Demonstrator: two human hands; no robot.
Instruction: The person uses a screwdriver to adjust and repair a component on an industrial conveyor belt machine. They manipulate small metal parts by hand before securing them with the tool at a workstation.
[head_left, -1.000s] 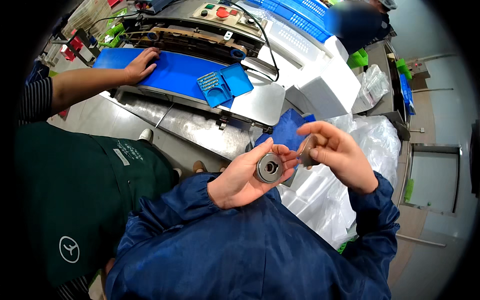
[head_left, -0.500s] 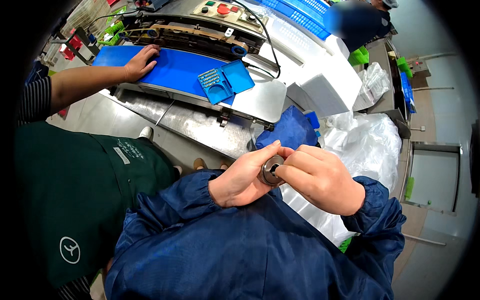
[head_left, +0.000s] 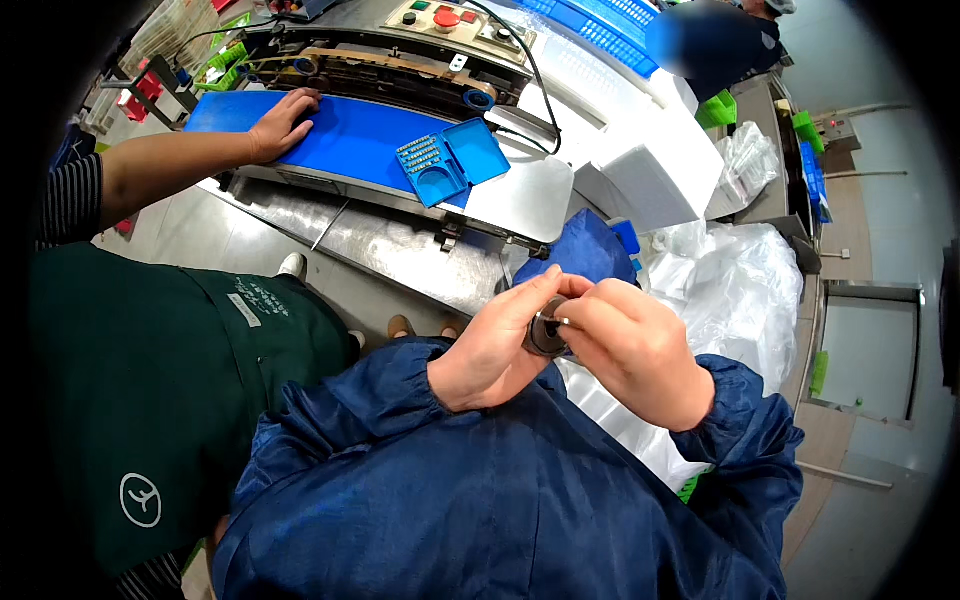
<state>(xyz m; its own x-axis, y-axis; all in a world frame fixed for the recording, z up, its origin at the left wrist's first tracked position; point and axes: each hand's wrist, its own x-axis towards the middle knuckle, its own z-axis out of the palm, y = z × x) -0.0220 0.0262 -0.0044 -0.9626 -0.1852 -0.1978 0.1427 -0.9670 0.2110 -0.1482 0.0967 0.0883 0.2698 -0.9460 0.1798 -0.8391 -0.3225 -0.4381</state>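
Observation:
My left hand (head_left: 482,352) is wrapped round a round metal part (head_left: 542,340) with a dark hole in its face, held in front of my chest. My right hand (head_left: 640,350) pinches a small, thin metal piece (head_left: 562,321) between thumb and finger, right at the face of the round part. Whether the piece touches the hole is hard to tell. Beyond my hands, an open blue plastic case (head_left: 470,152) lies at the end of a blue conveyor belt (head_left: 350,140), with rows of small metal pieces inside.
A co-worker's hand (head_left: 285,125) rests on the belt at left; their green apron (head_left: 170,380) is close beside me. Behind the belt stands a machine with a control panel (head_left: 450,22). White foam boxes (head_left: 650,170) and clear plastic bags (head_left: 730,290) lie to the right.
My right hand has drawn back slightly from the round part's hole, and the small metal piece now shows at its fingertips. The round part has turned a little. The co-worker's hand stays put.

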